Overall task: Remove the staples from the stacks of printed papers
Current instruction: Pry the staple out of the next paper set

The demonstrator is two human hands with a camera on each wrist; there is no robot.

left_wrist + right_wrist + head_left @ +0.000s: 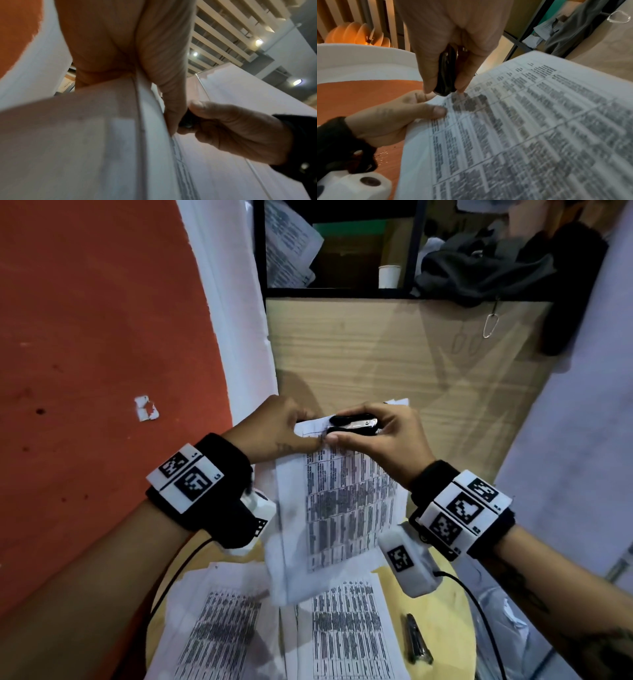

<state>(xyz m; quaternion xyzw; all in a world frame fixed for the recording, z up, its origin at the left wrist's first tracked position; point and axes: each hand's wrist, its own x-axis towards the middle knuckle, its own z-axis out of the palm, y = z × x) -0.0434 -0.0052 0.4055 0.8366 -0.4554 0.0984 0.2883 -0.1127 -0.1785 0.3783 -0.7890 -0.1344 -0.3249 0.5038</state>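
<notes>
A stapled stack of printed papers (346, 501) is held up above the round table. My left hand (274, 429) pinches its top left corner, thumb on the printed face (436, 110). My right hand (373, 436) grips a black staple remover (354, 424) with a metal claw and holds it against that same corner, just beside the left thumb. In the right wrist view the remover (445, 77) sits between thumb and fingers, its tip at the paper's edge (522, 128). The left wrist view sees the stack's back (85, 142) and the right hand (223, 124). The staple itself is hidden.
Two more printed stacks (219, 635) (349, 631) lie on the yellow round table (455, 611), with a dark pen-like tool (416, 642) to their right. Behind stands a wooden cabinet (376, 354) with a paper cup (388, 276) and dark cloth on its shelf. An orange wall (85, 371) is on the left.
</notes>
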